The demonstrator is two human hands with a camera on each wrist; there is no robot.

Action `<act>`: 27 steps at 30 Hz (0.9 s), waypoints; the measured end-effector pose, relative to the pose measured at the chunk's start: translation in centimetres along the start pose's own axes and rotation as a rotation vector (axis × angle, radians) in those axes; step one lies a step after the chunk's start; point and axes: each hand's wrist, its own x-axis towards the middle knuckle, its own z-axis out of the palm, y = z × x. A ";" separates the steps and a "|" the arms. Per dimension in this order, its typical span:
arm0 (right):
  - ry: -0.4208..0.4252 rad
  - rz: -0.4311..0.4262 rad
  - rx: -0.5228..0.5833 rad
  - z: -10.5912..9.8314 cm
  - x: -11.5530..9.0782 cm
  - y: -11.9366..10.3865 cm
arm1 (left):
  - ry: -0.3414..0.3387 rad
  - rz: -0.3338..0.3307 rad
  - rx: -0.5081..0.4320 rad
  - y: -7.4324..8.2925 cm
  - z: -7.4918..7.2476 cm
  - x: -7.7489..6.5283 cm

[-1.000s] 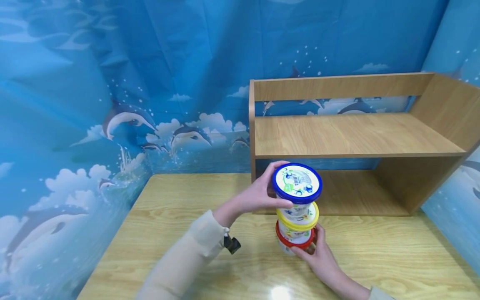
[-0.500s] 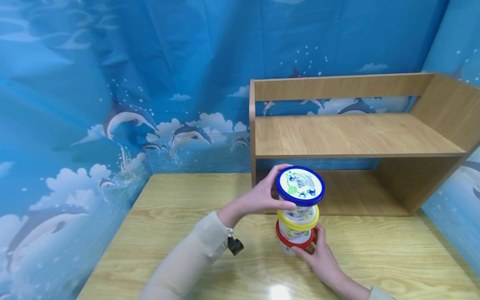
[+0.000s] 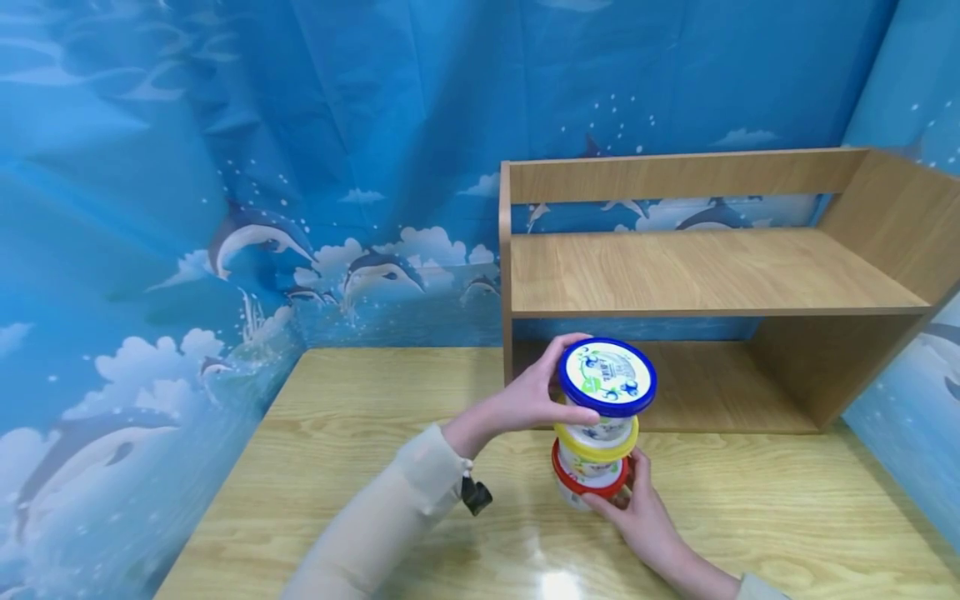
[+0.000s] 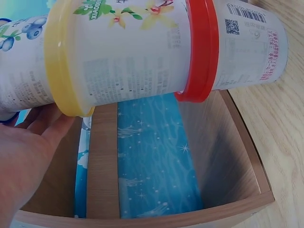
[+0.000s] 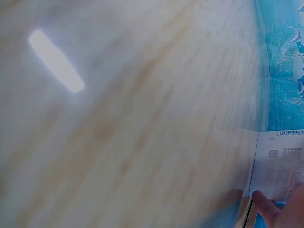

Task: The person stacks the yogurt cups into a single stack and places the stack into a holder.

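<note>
Three white tubs with coloured lids stand in a stack in front of the shelf. On top is the blue-lidded tub [image 3: 607, 375], printed with blueberries; my left hand [image 3: 528, 396] grips it from the left, thumb along its near side. Below it is the yellow-lidded tub [image 3: 597, 451], whose flower print shows in the left wrist view. At the bottom, the red-lidded tub [image 3: 588, 483] rests on the table, and my right hand [image 3: 641, 510] holds it from the right. The right wrist view catches only a thumb [image 5: 266, 206] against the white side of a tub.
A two-tier wooden shelf [image 3: 712, 271] stands right behind the stack, towards the right. The wooden table [image 3: 360, 450] extends to both sides. Blue cloth [image 3: 390, 125] printed with dolphins hangs behind and along the sides.
My left hand has moved slightly right and down with the blue-lidded tub, bringing it over the yellow-lidded one. The right hand and the lower two tubs have stayed put.
</note>
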 end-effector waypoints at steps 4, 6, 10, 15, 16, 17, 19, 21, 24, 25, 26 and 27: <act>-0.001 0.006 -0.007 0.0 0.0 0.0 | 0.002 0.005 -0.006 0.0 0.1 0.1; -0.001 0.009 -0.009 0.0 0.0 0.0 | 0.003 0.006 -0.007 0.0 0.2 0.1; -0.002 0.003 -0.005 0.0 0.0 0.0 | 0.007 0.009 -0.008 -0.1 0.3 0.2; -0.001 -0.001 -0.001 0.0 -0.1 0.0 | 0.013 0.015 -0.010 -0.1 0.3 0.2; -0.001 -0.001 -0.001 0.0 -0.1 0.0 | 0.014 0.016 -0.010 -0.1 0.3 0.2; -0.001 0.000 -0.001 0.0 -0.1 0.0 | 0.014 0.018 -0.011 -0.1 0.3 0.2; -0.002 0.003 -0.002 0.0 0.0 0.0 | 0.013 0.022 -0.012 -0.2 0.3 0.2; -0.003 0.006 -0.002 0.0 0.0 0.0 | 0.011 0.029 -0.006 -0.2 0.2 0.2; -0.002 0.005 -0.003 0.0 0.0 0.0 | 0.011 0.039 0.013 -0.2 0.0 0.1; -0.001 0.003 -0.004 0.0 0.0 0.0 | 0.012 0.042 0.022 -0.2 0.0 0.1; 0.000 0.002 -0.005 0.0 -0.1 0.0 | 0.014 0.045 0.031 -0.2 -0.1 0.1; 0.001 0.000 -0.008 0.0 -0.1 0.0 | 0.015 0.046 0.036 -0.2 -0.1 0.0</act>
